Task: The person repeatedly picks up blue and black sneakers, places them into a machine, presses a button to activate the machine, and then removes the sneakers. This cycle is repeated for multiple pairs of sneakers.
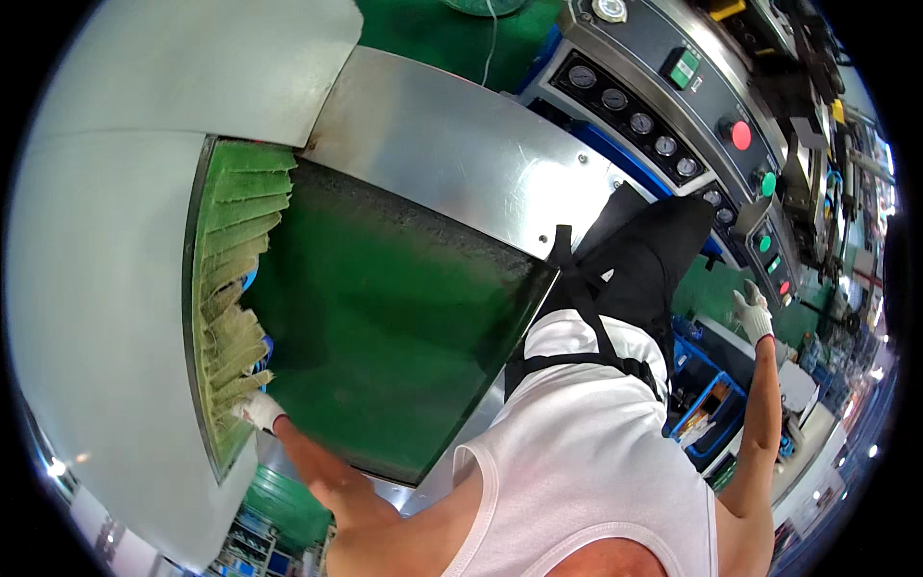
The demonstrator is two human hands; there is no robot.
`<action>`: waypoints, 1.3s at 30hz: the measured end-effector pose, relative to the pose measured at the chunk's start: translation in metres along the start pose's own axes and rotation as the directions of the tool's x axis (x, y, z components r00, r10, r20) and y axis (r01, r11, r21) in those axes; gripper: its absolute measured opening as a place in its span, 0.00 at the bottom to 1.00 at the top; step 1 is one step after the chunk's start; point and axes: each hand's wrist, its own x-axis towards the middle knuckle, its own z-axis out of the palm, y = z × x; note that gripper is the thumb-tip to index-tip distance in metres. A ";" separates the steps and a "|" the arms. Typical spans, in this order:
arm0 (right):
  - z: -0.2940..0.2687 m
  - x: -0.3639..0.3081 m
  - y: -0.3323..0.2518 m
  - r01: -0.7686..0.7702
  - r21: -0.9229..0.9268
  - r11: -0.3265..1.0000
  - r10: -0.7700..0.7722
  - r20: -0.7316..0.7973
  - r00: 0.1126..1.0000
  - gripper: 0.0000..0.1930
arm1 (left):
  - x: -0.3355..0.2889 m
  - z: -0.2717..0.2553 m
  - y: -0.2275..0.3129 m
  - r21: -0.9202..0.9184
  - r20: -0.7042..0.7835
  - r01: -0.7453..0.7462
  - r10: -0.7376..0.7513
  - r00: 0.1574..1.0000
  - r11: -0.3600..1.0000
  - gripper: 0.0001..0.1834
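Observation:
My left hand, in a white work glove, is at the lower end of a frayed green strip curtain in the opening of a pale machine housing. Its fingertips are against the strips and partly lost among them, so their grip is unclear. Bits of blue show between the strips. Beside the curtain lies a smooth green surface with a worn dark border. Off to the right, my gloved right hand hangs in the air with its fingers apart and nothing in them, near a control panel.
A bare metal plate borders the green surface on its far side. The panel carries several round gauges, a red button and green buttons. A blue-framed cart with things in it stands below my right hand.

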 end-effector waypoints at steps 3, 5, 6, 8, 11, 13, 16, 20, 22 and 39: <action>0.009 0.024 -0.042 0.285 -0.092 0.954 -0.292 -0.084 0.953 0.34 | -0.043 0.032 0.016 0.305 -0.380 -0.214 0.325 0.866 0.928 0.21; -0.006 0.003 -0.118 0.360 -0.119 0.925 -0.371 -0.079 0.925 0.33 | -0.127 -0.057 0.081 -0.627 -0.365 -0.320 0.096 0.926 0.710 0.23; -0.004 -0.001 -0.137 0.438 -0.085 0.895 -0.443 -0.071 0.893 0.33 | -0.163 -0.083 0.109 -0.729 -0.414 -0.367 0.054 0.908 0.578 0.17; -0.002 -0.006 -0.175 0.586 -0.016 0.810 -0.586 -0.077 0.807 0.33 | -0.224 -0.141 0.158 -0.809 -0.354 -0.378 0.141 0.925 0.450 0.15; -0.001 -0.041 -0.240 0.591 0.167 0.789 -0.607 0.062 0.792 0.36 | -0.277 -0.169 0.215 -0.755 -0.461 -0.568 0.351 0.815 0.327 0.15; 0.002 -0.064 -0.267 0.692 0.175 0.700 -0.711 0.087 0.698 0.37 | -0.295 -0.179 0.239 -0.741 -0.532 -0.636 0.391 0.751 0.214 0.18; 0.008 -0.104 -0.310 0.775 0.268 0.572 -0.816 0.088 0.572 0.36 | -0.284 -0.185 0.259 -0.612 -0.672 -0.780 0.435 0.599 0.130 0.14; 0.040 -0.134 -0.339 0.892 0.261 0.370 -0.929 0.076 0.363 0.38 | -0.277 -0.235 0.259 -0.519 -0.645 -0.836 0.560 0.519 0.177 0.07; 0.076 -0.142 -0.347 0.914 0.291 0.282 -0.958 0.026 0.287 0.43 | -0.312 -0.284 0.268 -0.535 -0.674 -0.845 0.595 0.438 0.015 0.06; 0.018 -0.166 -0.062 0.156 0.987 0.049 -0.050 -0.154 0.987 0.35 | -0.725 -0.568 0.437 0.129 -0.681 -0.252 0.099 -0.726 -0.959 0.35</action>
